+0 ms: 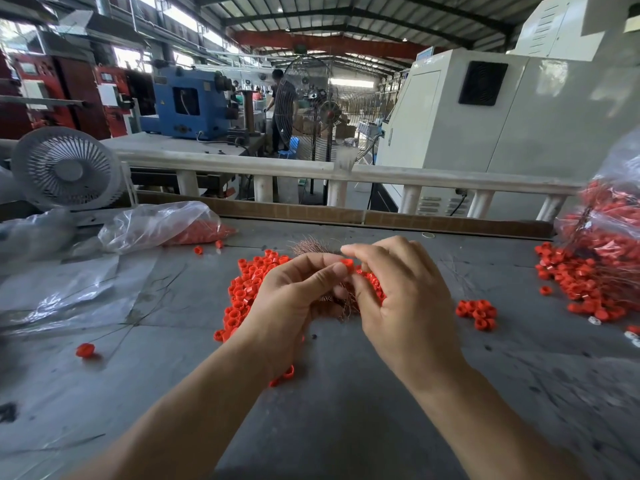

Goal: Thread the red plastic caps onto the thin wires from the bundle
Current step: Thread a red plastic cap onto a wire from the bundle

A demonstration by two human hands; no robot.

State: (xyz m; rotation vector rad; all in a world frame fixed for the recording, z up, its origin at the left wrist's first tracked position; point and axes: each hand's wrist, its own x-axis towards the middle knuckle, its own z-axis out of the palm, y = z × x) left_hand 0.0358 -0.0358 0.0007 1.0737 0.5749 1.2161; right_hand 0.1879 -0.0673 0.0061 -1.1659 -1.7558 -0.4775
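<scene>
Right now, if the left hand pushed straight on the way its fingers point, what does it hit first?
The red cap pinched at its fingertips, then the right hand just past it. The left hand points up and right; the wire bundle lies behind, depth unclear.

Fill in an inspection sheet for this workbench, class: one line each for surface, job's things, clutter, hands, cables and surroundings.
Surface: grey table, scuffed and marked.
Job's things: red cap pinched between both hands; loose cap pile under the left hand; copper wire bundle behind the hands.
Clutter: small cap cluster; clear bag of caps far left; full bag at right edge; stray cap.
Hands: left hand and right hand both grip the cap.
Cables: black lead beyond the railing.
Surroundings: white desk fan; pedestal fan; blue machine; a person standing far off.
</scene>
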